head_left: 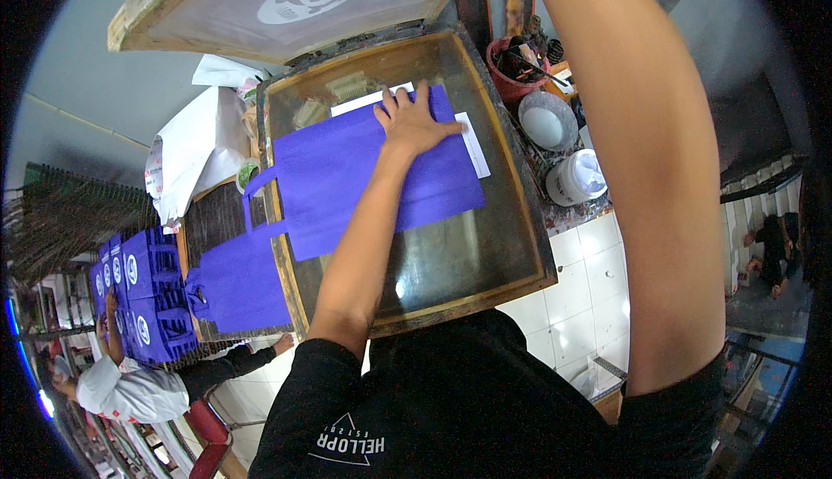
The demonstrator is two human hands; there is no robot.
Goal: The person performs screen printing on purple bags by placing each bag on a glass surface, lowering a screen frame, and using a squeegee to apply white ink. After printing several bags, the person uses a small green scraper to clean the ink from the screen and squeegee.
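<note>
Right arm (659, 176) was nearest, stretched up past the top edge; right fingers out of view, so couldn't tell whether they gripped anything. Glass-topped desk (433, 271) below, raised screen (295, 7) tilted up at its far side. Purple bag (329, 167) lay flat on the glass, left of and around centre, toward the far half. Looked like thin fabric: probably light, soft, floppy, not fragile, likely to slide or crease on smooth glass. Left hand (414, 126) rested on its far right part, fingers spread and open, palm down, no pinch. White card (472, 145) stuck out past the bag's right edge. Best hold seemed a far corner, or the strap handle (247, 206) off the left edge.
</note>
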